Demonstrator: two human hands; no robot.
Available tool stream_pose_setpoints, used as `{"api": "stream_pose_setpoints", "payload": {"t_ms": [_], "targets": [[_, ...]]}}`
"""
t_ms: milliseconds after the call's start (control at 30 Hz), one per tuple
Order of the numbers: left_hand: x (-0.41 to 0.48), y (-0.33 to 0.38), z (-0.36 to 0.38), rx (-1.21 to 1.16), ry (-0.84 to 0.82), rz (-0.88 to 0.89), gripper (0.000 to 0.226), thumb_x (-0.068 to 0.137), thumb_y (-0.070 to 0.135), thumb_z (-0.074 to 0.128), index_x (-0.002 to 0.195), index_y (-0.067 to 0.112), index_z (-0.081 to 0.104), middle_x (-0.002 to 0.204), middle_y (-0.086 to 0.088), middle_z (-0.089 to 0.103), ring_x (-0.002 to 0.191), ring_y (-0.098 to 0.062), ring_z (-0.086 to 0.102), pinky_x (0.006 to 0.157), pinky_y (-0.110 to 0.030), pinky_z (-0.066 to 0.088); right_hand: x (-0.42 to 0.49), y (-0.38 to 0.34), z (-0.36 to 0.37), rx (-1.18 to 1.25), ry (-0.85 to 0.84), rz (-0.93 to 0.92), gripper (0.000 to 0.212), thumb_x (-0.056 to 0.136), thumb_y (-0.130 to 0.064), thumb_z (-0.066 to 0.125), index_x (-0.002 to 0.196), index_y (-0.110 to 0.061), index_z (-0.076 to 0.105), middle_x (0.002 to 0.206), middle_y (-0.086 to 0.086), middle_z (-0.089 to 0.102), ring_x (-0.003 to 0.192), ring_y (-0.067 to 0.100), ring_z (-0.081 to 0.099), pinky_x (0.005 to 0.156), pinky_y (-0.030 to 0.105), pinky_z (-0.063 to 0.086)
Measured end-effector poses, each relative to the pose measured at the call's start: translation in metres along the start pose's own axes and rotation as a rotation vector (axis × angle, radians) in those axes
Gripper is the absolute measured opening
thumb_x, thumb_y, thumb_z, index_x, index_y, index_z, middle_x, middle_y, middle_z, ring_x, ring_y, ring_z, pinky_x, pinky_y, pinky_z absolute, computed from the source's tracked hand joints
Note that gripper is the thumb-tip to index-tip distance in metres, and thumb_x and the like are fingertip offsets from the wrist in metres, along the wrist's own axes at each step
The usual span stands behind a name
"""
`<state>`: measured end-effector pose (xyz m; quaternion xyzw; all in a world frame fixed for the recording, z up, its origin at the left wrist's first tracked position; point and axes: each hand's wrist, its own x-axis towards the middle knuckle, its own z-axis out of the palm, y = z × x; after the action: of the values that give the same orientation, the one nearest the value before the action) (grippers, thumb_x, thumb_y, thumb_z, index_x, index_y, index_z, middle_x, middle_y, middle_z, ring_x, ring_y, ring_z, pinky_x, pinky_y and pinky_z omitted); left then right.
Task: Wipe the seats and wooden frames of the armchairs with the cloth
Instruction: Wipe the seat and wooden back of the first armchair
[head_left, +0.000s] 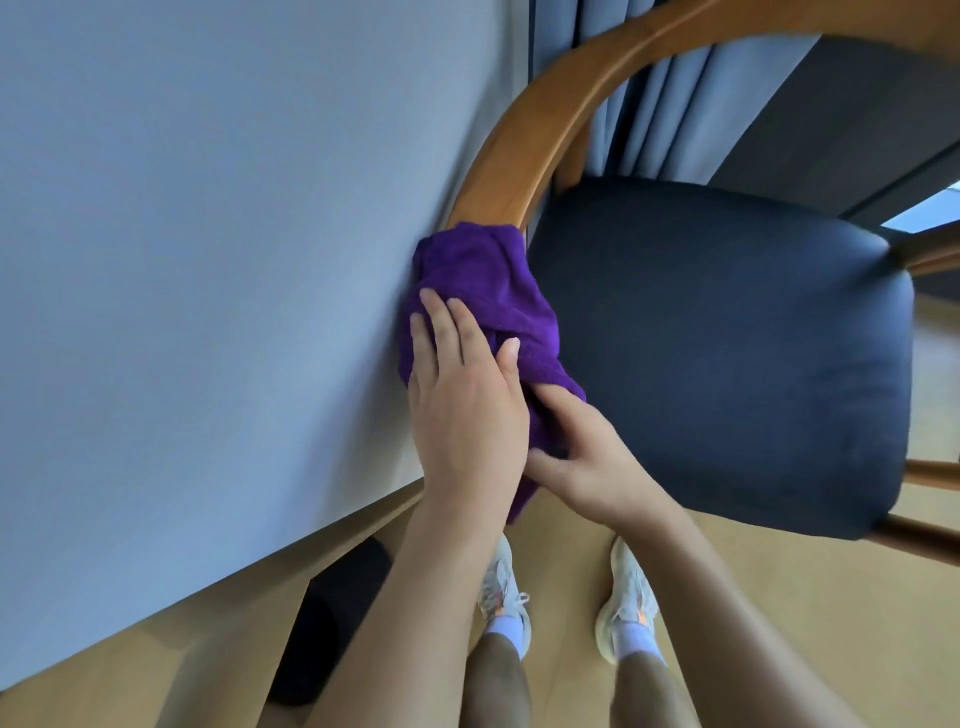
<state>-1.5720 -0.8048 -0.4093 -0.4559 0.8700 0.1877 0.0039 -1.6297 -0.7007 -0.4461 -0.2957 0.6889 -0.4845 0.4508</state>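
— Where is the work?
— Hard against a pale grey wall (208, 234). Beside the armchair's dark padded seat (727, 338), a purple terry cloth (483, 280) drapes the curved honey-brown wooden frame (524, 130).
— And the hands?
— The left hand (462, 405) presses flat, fingers straight; the right hand (587, 457) pinches the cloth's lower folds. Best kept wrapped snug, sliding along the curve.

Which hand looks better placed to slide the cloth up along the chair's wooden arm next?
Probably the left. The left hand lies flat on the cloth where it drapes the wooden arm, fingers pointing up along it. The right hand only grips the cloth's lower end, beside the seat.
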Motion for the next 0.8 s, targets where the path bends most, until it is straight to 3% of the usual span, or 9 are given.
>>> {"api": "stream_pose_setpoints", "payload": {"t_ms": [100, 167, 267, 333, 467, 567, 633, 700, 800], "targets": [[0.005, -0.004, 0.003, -0.062, 0.032, -0.006, 0.076, 0.099, 0.053, 0.011, 0.154, 0.002, 0.024, 0.163, -0.015, 0.016, 0.150, -0.031, 0.018, 0.119, -0.039, 0.021, -0.001, -0.021, -0.012, 0.091, 0.192, -0.124, 0.046, 0.072, 0.002, 0.047, 0.107, -0.024, 0.063, 0.090, -0.019, 0.062, 0.086, 0.005, 0.057, 0.078, 0.020, 0.046], [0.007, -0.005, -0.006, -0.179, 0.051, -0.038, 0.066, 0.105, 0.046, 0.021, 0.153, 0.002, 0.026, 0.162, -0.015, 0.020, 0.150, -0.029, 0.021, 0.121, -0.042, 0.023, 0.015, -0.040, -0.017, -0.013, 0.225, -0.207, 0.046, 0.076, 0.004, 0.044, 0.099, -0.033, 0.060, 0.089, -0.023, 0.061, 0.085, 0.002, 0.055, 0.077, 0.017, 0.042], [-0.002, 0.001, -0.017, -0.279, 0.202, -0.100, 0.048, 0.105, 0.021, 0.038, 0.149, 0.002, 0.036, 0.157, -0.015, 0.034, 0.144, -0.028, 0.034, 0.116, -0.040, 0.034, 0.047, -0.061, -0.019, -0.267, 0.169, -0.282, 0.020, 0.076, 0.003, 0.039, 0.082, -0.010, 0.052, 0.081, -0.008, 0.052, 0.083, 0.017, 0.045, 0.074, 0.024, 0.037], [-0.017, 0.012, -0.013, -0.315, 0.189, -0.117, 0.052, 0.100, 0.013, 0.046, 0.149, -0.001, 0.035, 0.154, -0.018, 0.037, 0.142, -0.030, 0.036, 0.115, -0.040, 0.033, 0.066, -0.073, -0.023, -0.400, 0.120, -0.302, 0.015, 0.074, 0.003, 0.036, 0.075, -0.010, 0.044, 0.077, -0.007, 0.046, 0.083, 0.015, 0.038, 0.072, 0.022, 0.030], [-0.021, 0.030, 0.012, -0.071, 0.041, -0.134, 0.083, 0.086, 0.026, 0.066, 0.151, -0.006, 0.025, 0.158, -0.025, 0.026, 0.146, -0.039, 0.027, 0.116, -0.049, 0.031, 0.081, -0.086, -0.046, -0.430, 0.117, -0.278, 0.036, 0.077, 0.005, 0.041, 0.059, -0.022, 0.026, 0.053, -0.013, 0.030, 0.056, 0.007, 0.033, 0.055, 0.022, 0.021], [-0.003, 0.037, 0.024, 0.051, 0.062, -0.209, 0.093, 0.086, 0.043, 0.065, 0.153, -0.005, 0.020, 0.157, -0.028, 0.024, 0.146, -0.043, 0.024, 0.118, -0.052, 0.026, 0.086, -0.086, -0.070, -0.564, 0.211, -0.302, 0.050, 0.078, 0.005, 0.051, 0.055, -0.027, 0.020, 0.048, -0.010, 0.024, 0.048, 0.011, 0.026, 0.050, 0.025, 0.020], [0.013, 0.039, 0.031, 0.132, 0.104, -0.243, 0.095, 0.087, 0.051, 0.061, 0.153, -0.004, 0.020, 0.155, -0.031, 0.025, 0.143, -0.046, 0.026, 0.118, -0.054, 0.024, 0.096, -0.083, -0.087, -0.641, 0.245, -0.295, 0.048, 0.077, 0.004, 0.054, 0.053, -0.027, 0.026, 0.050, -0.010, 0.027, 0.049, 0.012, 0.030, 0.050, 0.026, 0.023], [0.027, 0.042, 0.038, 0.203, 0.117, -0.278, 0.092, 0.088, 0.055, 0.058, 0.151, -0.002, 0.024, 0.150, -0.035, 0.028, 0.139, -0.050, 0.030, 0.115, -0.057, 0.025, 0.106, -0.078, -0.107, -0.666, 0.269, -0.296, 0.033, 0.078, 0.002, 0.054, 0.055, -0.020, 0.044, 0.055, -0.011, 0.040, 0.056, 0.013, 0.039, 0.053, 0.033, 0.036], [0.044, 0.050, 0.044, 0.291, 0.119, -0.351, 0.086, 0.089, 0.054, 0.058, 0.148, -0.002, 0.030, 0.144, -0.037, 0.032, 0.132, -0.051, 0.036, 0.111, -0.060, 0.027, 0.120, -0.078, -0.137, -0.673, 0.331, -0.351, 0.020, 0.083, 0.001, 0.061, 0.091, -0.014, 0.072, 0.090, -0.008, 0.064, 0.090, 0.016, 0.058, 0.079, 0.022, 0.044]]}}
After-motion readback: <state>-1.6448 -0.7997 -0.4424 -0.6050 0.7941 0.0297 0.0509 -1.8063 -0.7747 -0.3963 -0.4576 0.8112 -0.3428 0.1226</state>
